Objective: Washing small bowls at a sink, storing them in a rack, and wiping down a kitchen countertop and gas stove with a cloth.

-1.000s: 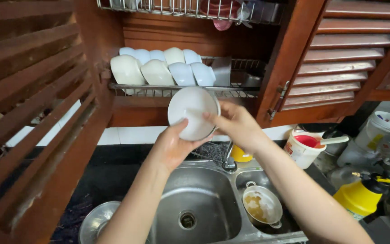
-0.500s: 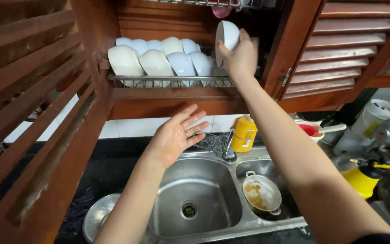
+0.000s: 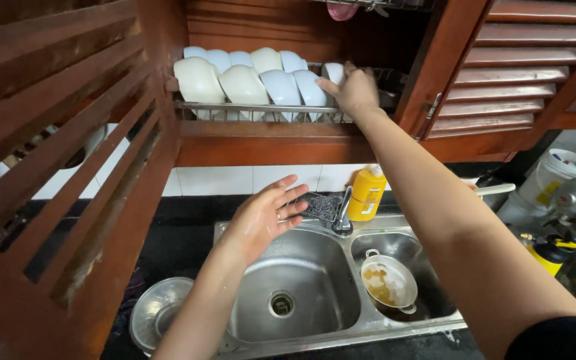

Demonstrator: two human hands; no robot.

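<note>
Right hand (image 3: 355,90) grips bowl (image 3: 333,72) at rack (image 3: 255,108) end.

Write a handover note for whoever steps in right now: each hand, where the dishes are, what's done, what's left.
Right hand: raised into the cabinet, fingers on a white bowl at the right end of the wire dish rack; grip partly hidden.
Left hand: empty, open, hovering over the left sink basin.
Done: two rows of white bowls stand on edge in the rack.
Left: a dirty pot sits in the right basin; a metal bowl rests on the counter left of the sink. Yellow soap bottle stands by the tap.
</note>
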